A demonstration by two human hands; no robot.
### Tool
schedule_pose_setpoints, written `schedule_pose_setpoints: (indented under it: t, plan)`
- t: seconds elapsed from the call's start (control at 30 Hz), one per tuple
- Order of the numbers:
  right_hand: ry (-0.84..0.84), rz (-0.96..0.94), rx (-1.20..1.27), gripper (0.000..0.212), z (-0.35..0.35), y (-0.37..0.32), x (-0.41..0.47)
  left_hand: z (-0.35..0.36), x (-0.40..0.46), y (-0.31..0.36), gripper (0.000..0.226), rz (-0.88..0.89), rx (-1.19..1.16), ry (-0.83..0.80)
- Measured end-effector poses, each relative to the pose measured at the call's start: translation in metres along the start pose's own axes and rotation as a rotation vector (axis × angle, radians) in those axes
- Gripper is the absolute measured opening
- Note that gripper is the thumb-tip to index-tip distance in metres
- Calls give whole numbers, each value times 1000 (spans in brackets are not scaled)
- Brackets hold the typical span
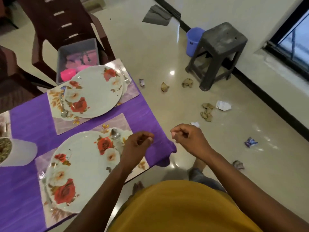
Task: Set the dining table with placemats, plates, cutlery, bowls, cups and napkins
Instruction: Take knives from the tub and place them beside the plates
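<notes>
While both hands hang with fingers curled, holding nothing that shows, the left hand (136,144) sits over the near placemat's (117,121) 3 o'clock edge and the right hand (187,139) floats past the table corner, above glossy floor tiles (167,52). Two round, glazed plates with red rose prints, the near plate (78,169) and the far plate (93,91), lie on rectangular floral mats over a smooth purple tablecloth (31,118). A steel spoon (116,136) lies at the near plate's 2 o'clock, its bowl pointing to 12, its long axis running 12 to 6. A fork (124,74) lies at the far plate's 2 o'clock. The cloth's corner droops at 4 o'clock; open floor lies beyond, strewn with crumpled wrappers (207,111).
</notes>
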State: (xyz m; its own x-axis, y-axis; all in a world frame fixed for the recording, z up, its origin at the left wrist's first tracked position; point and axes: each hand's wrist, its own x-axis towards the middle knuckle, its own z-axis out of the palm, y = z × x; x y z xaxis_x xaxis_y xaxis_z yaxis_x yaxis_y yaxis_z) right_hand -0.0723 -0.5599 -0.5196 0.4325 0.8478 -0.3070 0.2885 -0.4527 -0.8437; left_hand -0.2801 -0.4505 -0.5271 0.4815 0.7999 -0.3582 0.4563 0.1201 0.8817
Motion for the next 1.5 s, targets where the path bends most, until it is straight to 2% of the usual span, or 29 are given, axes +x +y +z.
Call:
schedule_pose_setpoints:
  t: [0.17, 0.3, 0.47, 0.57, 0.77, 0.97, 1.03, 1.27, 1.5]
  plan:
    - [-58, -26, -62, 11, -95, 24, 39, 75, 42, 44, 30, -40, -100, 73]
    - [-78, -17, -84, 12, -155, 31, 78, 125, 69, 78, 25, -47, -179, 124]
    - [-137, -86, -120, 10, -192, 22, 138, 155, 99, 101, 22, -59, -203, 139]
    - [-177, -138, -144, 8, -194, 6, 174, 153, 123, 108, 19, -78, -212, 201]
    - [-248, -236, -164, 7, -185, -30, 256, 130, 189, 120, 16, -149, -281, 302]
    - [-310, -300, -204, 7, -166, -83, 360, 77, 270, 147, 15, -156, -310, 375]
    - [-325, -306, -225, 12, -155, -101, 393, 54, 294, 153, 15, -152, -305, 385]
    - [-419, -283, -239, 6, -112, -153, 479, -11, 353, 167, 17, -170, -276, 420]
    - [-583, -289, -282, 10, -59, -192, 573, -64, 419, 166, 16, -230, -338, 582]
